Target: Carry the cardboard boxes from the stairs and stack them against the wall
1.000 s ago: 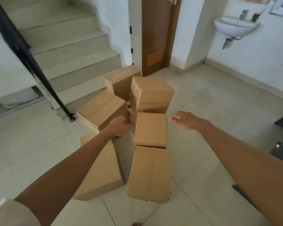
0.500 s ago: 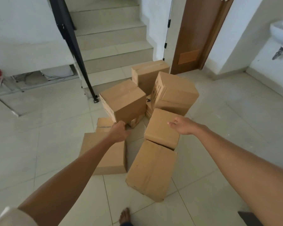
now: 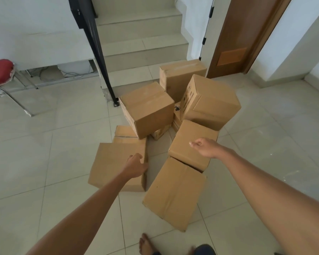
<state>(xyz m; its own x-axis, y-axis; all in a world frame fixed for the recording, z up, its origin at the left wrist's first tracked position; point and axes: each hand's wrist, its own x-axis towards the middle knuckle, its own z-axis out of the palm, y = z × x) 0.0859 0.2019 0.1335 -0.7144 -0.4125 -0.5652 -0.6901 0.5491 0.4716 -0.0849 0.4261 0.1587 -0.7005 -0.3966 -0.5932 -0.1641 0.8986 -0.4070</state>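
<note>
Several brown cardboard boxes lie in a loose heap on the tiled floor at the foot of the stairs (image 3: 142, 46). My left hand (image 3: 135, 166) reaches down to the right edge of the flat near-left box (image 3: 110, 162), fingers relaxed along that edge. My right hand (image 3: 206, 148) hovers with loosely curled fingers over the small middle box (image 3: 186, 144) and holds nothing. A larger box (image 3: 173, 196) lies tilted nearest me. Behind stand a cube-shaped box (image 3: 147, 107), a printed tilted box (image 3: 210, 103) and a rear box (image 3: 179, 76).
A black stair railing (image 3: 94, 43) slants down to a post left of the heap. A brown door (image 3: 243, 34) stands at the back right. A red-seated metal chair (image 3: 0, 70) is at far left. My bare foot (image 3: 145, 243) is just below the nearest box.
My left hand dropped from the cube-shaped box's corner to the near-left box's edge. My right hand stayed over the middle box. The view stepped closer and turned left.
</note>
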